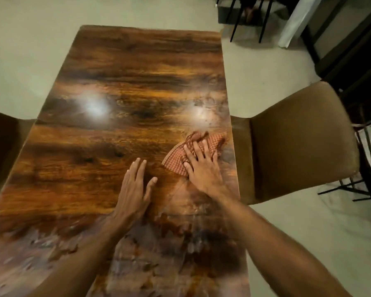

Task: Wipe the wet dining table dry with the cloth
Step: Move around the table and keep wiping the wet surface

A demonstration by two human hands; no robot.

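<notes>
Cloth (pixel 215 140): red-checked, bunched, lying on the desk (pixel 126 82) just inside its right edge, about halfway along. Pressed down by the right hand (pixel 201 168), fingers (pixel 196 150) spread and fairly straight across the fabric, thumb on the near corner. Sticks out past the fingertips toward the far end, and to the left of the hand.

Left hand (pixel 135 189) just beside it, toward the desk's middle, palm down, fingers straight and close together, thumb held apart, resting flat on bare wood, clear of the cloth. Both forearms bare, reaching in from the near end.

Near end of the desk covered in dull, smeared wet patches (pixel 159 254) from left edge to right edge. Beyond the hands, glossy dark wood grain with two bright light reflections (pixel 93 106), one toward the left edge, one near the right edge just past the cloth.

Brown padded chair (pixel 298 142) drawn up to the right edge; part of another chair (pixel 0 146) at the left edge. Pale floor (pixel 19 50) all round.
</notes>
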